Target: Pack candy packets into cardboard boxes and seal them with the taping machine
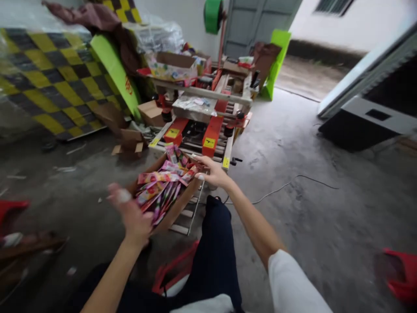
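Observation:
An open cardboard box (pixel 178 209), full of pink and red sachets (pixel 159 177), stands in front of me at the near end of a roller machine. My left hand (pixel 134 219) is at the box's near left corner, slightly blurred, with fingers and thumb spread. Whether its palm presses on the cardboard I cannot tell. At the far right corner, my right hand (pixel 212 171) reaches over the rim with fingers stretched and apart, close to the sachets there. No sachet shows in either hand.
The carton-sealing machine (pixel 208 126) has red belts and a metal bed. A printed carton (pixel 172 67) sits at its far end. Empty cardboard boxes (pixel 130 141) lie left on the floor. A cable (pixel 276 189) crosses the floor at right. A red stool (pixel 174 267) is beneath me.

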Tool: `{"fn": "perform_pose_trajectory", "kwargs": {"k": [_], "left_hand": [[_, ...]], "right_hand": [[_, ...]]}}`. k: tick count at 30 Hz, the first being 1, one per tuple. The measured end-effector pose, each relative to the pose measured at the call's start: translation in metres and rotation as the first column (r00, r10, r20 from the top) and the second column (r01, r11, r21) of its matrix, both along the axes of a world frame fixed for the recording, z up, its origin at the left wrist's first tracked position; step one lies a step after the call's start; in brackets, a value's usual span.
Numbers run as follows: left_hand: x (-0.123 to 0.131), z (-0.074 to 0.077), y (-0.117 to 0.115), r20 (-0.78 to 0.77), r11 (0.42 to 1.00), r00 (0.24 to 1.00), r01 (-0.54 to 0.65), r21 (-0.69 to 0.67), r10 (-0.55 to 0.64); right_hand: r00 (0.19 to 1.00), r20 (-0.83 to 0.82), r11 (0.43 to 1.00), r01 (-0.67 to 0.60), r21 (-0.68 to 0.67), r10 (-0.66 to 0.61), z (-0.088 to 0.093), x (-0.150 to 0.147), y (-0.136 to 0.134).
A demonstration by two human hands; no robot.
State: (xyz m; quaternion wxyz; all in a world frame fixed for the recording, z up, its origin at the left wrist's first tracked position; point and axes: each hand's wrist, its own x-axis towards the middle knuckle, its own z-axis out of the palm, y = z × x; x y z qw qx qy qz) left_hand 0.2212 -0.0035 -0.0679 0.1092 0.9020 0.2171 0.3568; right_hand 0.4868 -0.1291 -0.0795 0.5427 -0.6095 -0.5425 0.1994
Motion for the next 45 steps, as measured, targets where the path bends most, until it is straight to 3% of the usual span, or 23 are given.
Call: {"fn": "perform_pose_trajectory", "kwargs": {"k": [4, 6, 10, 13, 17, 18, 20, 23, 25, 28, 31, 34, 37, 41, 45], "left_hand": [[0.012, -0.022, 0.01, -0.321, 0.975, 0.931, 0.206, 0.077, -0.172], [0.027, -0.024, 0.008, -0.432, 0.975, 0.884, 0.217, 0.044, -0.178], [0.043, -0.024, 0.011, -0.482, 0.988, 0.864, 0.153, -0.026, -0.146], [0.04, -0.023, 0.033, -0.461, 0.96, 0.851, 0.157, -0.232, -0.251], [0.03, -0.014, 0.073, -0.275, 0.782, 0.843, 0.242, -0.574, -0.463], [0.029, -0.011, 0.078, -0.254, 0.76, 0.836, 0.262, -0.594, -0.487], [0.028, -0.009, 0.077, -0.262, 0.778, 0.823, 0.301, -0.552, -0.504], [0.026, -0.015, 0.058, -0.21, 0.876, 0.891, 0.31, -0.37, -0.403], [0.023, -0.024, 0.041, -0.088, 0.948, 0.961, 0.239, -0.211, -0.262], [0.016, -0.035, 0.025, 0.079, 0.999, 0.997, 0.012, 0.039, -0.015], [0.015, -0.034, 0.018, 0.078, 0.972, 0.978, -0.204, 0.12, 0.195], [0.019, -0.016, 0.014, -0.098, 0.954, 0.95, -0.288, 0.083, 0.295], [0.024, 0.012, 0.011, -0.296, 0.93, 0.881, -0.352, 0.109, 0.369], [0.025, 0.043, 0.007, -0.481, 0.908, 0.771, -0.375, 0.185, 0.417], [0.024, 0.05, 0.006, -0.563, 0.912, 0.718, -0.34, 0.229, 0.409]], "right_hand": [[0.927, 0.264, 0.961, -0.236, -0.143, 0.267, 0.025, 0.011, 0.002], [0.874, 0.342, 0.932, -0.275, -0.237, 0.345, 0.037, 0.012, 0.008], [0.804, 0.409, 0.887, -0.295, -0.354, 0.431, 0.051, 0.006, 0.032], [0.819, 0.406, 0.888, -0.249, -0.385, 0.406, 0.049, 0.0, 0.055], [0.823, 0.489, 0.897, -0.055, -0.439, 0.29, 0.035, -0.006, 0.081], [0.815, 0.508, 0.893, -0.023, -0.45, 0.277, 0.032, -0.008, 0.084], [0.809, 0.538, 0.892, 0.038, -0.45, 0.237, 0.024, -0.014, 0.084], [0.775, 0.632, 0.921, 0.251, -0.298, -0.007, 0.01, -0.035, 0.071], [0.72, 0.688, 0.948, 0.276, -0.16, -0.094, 0.001, -0.054, 0.059], [0.683, 0.727, 0.982, 0.076, -0.174, 0.076, -0.003, -0.077, 0.052], [0.675, 0.71, 0.949, 0.047, -0.313, 0.201, 0.007, -0.087, 0.061], [0.664, 0.708, 0.88, 0.158, -0.448, 0.241, 0.024, -0.088, 0.082], [0.657, 0.719, 0.832, 0.253, -0.494, 0.227, 0.035, -0.09, 0.101], [0.667, 0.73, 0.844, 0.301, -0.445, 0.147, 0.038, -0.099, 0.102], [0.689, 0.725, 0.862, 0.369, -0.348, -0.003, 0.022, -0.109, 0.086]]}}
